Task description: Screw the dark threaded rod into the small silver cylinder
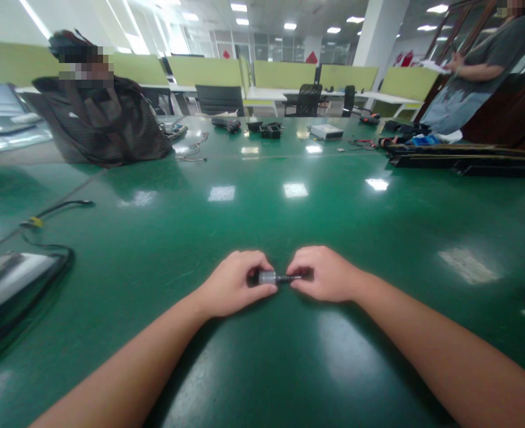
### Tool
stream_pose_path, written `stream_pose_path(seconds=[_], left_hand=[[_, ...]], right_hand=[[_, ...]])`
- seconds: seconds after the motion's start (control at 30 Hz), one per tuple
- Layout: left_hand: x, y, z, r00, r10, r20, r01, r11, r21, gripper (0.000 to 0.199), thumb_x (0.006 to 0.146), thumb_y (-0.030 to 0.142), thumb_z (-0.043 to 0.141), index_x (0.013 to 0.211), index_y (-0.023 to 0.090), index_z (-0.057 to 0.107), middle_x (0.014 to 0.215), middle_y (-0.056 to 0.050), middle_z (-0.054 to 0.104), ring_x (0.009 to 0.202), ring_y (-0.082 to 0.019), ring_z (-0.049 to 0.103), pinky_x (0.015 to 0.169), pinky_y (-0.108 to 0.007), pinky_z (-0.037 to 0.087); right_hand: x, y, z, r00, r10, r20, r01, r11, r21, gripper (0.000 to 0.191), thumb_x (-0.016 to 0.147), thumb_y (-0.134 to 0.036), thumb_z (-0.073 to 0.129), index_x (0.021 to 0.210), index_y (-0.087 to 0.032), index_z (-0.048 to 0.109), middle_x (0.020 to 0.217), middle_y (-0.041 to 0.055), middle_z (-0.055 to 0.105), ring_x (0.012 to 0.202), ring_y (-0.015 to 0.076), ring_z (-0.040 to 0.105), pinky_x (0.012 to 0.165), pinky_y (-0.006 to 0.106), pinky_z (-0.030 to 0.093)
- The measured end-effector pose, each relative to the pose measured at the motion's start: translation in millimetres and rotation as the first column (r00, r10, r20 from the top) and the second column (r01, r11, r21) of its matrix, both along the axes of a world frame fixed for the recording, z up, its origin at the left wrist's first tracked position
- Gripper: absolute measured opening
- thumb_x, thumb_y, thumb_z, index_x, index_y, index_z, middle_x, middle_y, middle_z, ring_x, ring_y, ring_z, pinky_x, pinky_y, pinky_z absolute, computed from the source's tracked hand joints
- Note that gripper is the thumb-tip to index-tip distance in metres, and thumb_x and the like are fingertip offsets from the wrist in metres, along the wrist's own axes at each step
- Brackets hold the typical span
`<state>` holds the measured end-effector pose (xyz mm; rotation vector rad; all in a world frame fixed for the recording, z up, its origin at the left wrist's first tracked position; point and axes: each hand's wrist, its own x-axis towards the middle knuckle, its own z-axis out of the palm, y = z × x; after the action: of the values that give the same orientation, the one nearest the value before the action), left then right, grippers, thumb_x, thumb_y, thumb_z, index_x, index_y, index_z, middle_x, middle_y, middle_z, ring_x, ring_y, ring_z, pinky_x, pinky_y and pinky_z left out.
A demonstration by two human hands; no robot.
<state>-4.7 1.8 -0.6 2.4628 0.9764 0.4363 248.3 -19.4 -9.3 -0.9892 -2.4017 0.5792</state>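
Steadiness counts most with this small cylindrical tool (pixel 275 278): its dark shaft (pixel 284 279) looks slender, so we would do well to press or turn only along its length and never lever it sideways. We should let our left hand (pixel 231 285) anchor the pale barrel (pixel 268 277) while our right hand (pixel 325 275) makes small, gentle fingertip movements, so that neither end wanders. A light pinch ought to be enough; too hard a squeeze might make the smooth barrel slip.

As for where it lies, the tool spans the gap between our hands, crosswise in front of us, low over the green bench (pixel 253 220); we cannot tell whether it touches the surface. Our left hand pinches the barrel, thumb on the near side and fingers curled around the far side, partly hiding the dark left end. Our right hand pinches the shaft's thin end between thumb and fingers, near the left hand but apart from it.
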Motion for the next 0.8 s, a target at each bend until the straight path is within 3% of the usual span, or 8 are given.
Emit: stream_pose_path(seconds=[0.8], left_hand=[[-1.8,0.0,-1.4,1.000,-0.001,0.018,0.001,1.000,0.003,0.023,0.085,0.042,0.075,0.094,0.022,0.068,0.085,0.002,0.069,0.075,-0.017,0.063,0.075,-0.030,0.040]], right_hand=[[8.4,0.4,5.5,0.999,-0.046,0.015,0.047,0.996,-0.071,0.013,0.076,-0.010,0.073,0.086,-0.017,0.075,0.080,0.0010,0.069,0.070,0.0123,0.061,0.067,0.023,0.046]])
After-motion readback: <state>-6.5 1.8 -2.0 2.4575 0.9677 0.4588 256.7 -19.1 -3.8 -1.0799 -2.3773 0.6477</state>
